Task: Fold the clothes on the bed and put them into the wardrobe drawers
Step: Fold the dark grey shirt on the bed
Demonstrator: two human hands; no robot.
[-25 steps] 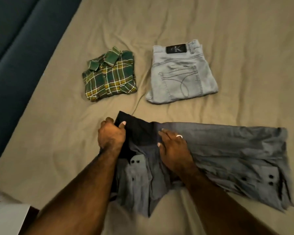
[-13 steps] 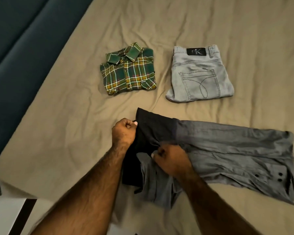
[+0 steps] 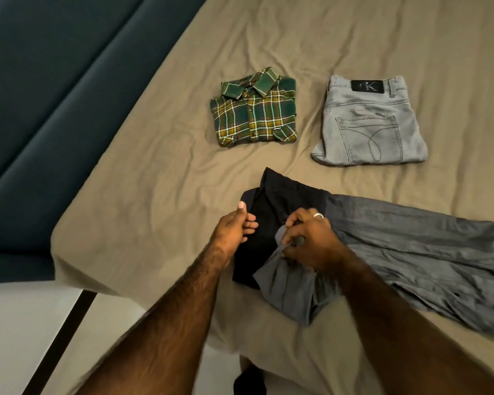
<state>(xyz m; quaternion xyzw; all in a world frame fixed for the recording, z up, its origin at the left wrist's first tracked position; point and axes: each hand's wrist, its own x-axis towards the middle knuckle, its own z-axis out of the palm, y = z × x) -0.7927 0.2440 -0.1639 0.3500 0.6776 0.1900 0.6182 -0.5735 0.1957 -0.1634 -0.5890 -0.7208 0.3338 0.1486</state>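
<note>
**Inspector:** Item in hand: a grey button-up shirt (image 3: 411, 246) with a dark collar end, lying unfolded across the lower right of the frame on the bed (image 3: 154, 195). One cuff with two dark buttons sits at the far right edge.

**Clerk:** And the hands?

**Inspector:** Right hand (image 3: 308, 240), ring on one finger, has its grip closed on a bunched fold of grey cloth at centre frame. Left hand (image 3: 234, 226) pinches the dark edge of the same shirt, thumb raised.

**Clerk:** Other items?

**Inspector:** Green plaid shirt (image 3: 254, 115) and grey jeans (image 3: 368, 124), both folded, apart from each other in the upper centre. Dark blue headboard (image 3: 54, 95) at upper left. No wardrobe in view.

**Clerk:** Risks?

**Inspector:** In my judgement, the bunched cloth under the right hand may set a crooked crease if folded as it lies. The shirt's near portion lies close to the mattress edge; a pull toward the body could drag it off.
</note>
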